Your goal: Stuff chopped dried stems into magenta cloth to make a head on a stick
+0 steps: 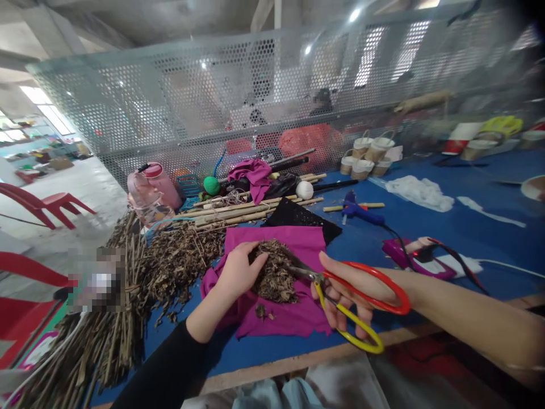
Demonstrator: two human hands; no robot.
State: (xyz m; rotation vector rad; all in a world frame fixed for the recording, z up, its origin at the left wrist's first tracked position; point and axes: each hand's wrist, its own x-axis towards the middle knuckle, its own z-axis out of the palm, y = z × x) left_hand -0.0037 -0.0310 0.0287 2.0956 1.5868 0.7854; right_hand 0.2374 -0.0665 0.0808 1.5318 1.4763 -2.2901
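Observation:
A heap of dry, brown, chopped plant bits [276,278] lies on a magenta cloth [255,324]. My left hand [242,267] rests against the heap's left side, thumb apart from the fingers; some fingertips are hidden. In my right hand [347,292] is a pair of scissors [314,277] with one red and one yellow handle. The blades point left and reach into the right side of the heap, so their tips cannot be made out. A few loose crumbs sit on the cloth below the heap.
More dried plant bits [179,255] and long dry stalks [106,335] cover the left. Behind lie bamboo sticks [238,213], a black cloth [293,218] and a pink bottle [164,184]. A blue glue gun [361,213] and a purple power strip [400,255] stand right, with cables.

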